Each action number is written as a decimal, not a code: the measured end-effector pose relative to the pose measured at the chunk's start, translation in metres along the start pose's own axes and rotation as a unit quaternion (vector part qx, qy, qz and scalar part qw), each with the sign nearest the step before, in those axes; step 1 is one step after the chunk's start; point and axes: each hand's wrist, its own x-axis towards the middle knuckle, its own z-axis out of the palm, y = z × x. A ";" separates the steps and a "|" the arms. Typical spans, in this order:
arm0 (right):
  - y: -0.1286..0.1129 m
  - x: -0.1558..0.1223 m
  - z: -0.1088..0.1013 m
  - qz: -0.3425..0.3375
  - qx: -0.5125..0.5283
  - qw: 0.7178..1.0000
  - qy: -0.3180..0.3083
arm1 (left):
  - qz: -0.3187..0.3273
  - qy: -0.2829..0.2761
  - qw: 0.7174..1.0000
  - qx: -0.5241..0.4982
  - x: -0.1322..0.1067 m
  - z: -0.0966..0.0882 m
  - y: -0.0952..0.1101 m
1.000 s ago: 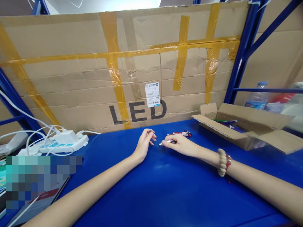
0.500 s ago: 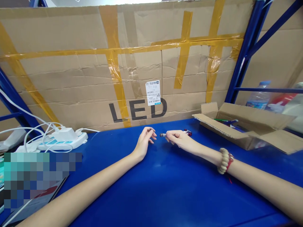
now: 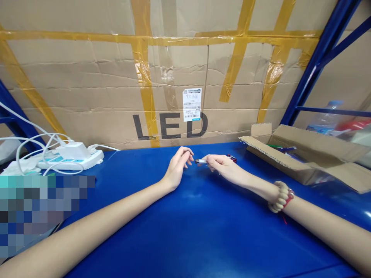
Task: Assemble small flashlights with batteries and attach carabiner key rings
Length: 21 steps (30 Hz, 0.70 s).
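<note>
My right hand (image 3: 223,166) is closed in a pinch around a slim pen (image 3: 200,161). Its silvery, clear end points left, toward my other hand. A dark red piece (image 3: 232,158) shows just beyond the knuckles; my fingers hide whether it belongs to the pen. My left hand (image 3: 177,168) rests on its side on the blue tabletop (image 3: 185,231), fingers loosely curled and slightly apart, with nothing seen in it. A small gap separates its fingertips from the pen's end.
An open cardboard box (image 3: 301,173) with several pen-like items stands at right. Behind it are a blue shelf frame (image 3: 307,85) and a water bottle (image 3: 326,119). A white power strip (image 3: 92,159) with cables lies at left. A large taped carton (image 3: 110,96) backs the table.
The camera view has tilted down a little. My right hand still grips the pen, with slightly more of its silvery end showing. The left hand's fingers are a bit more curled.
</note>
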 end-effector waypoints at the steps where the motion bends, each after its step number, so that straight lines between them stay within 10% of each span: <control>1: 0.001 0.000 0.000 -0.010 -0.020 1.000 -0.011 | -0.004 -0.011 1.000 0.029 -0.001 0.001 0.001; 6: 0.000 -0.002 -0.001 -0.049 -0.074 0.996 -0.034 | -0.015 -0.127 0.982 0.141 -0.004 0.005 0.007; 21: -0.005 0.000 -0.015 -0.029 -0.139 0.990 -0.010 | -0.069 -0.037 0.986 0.150 0.001 0.003 0.002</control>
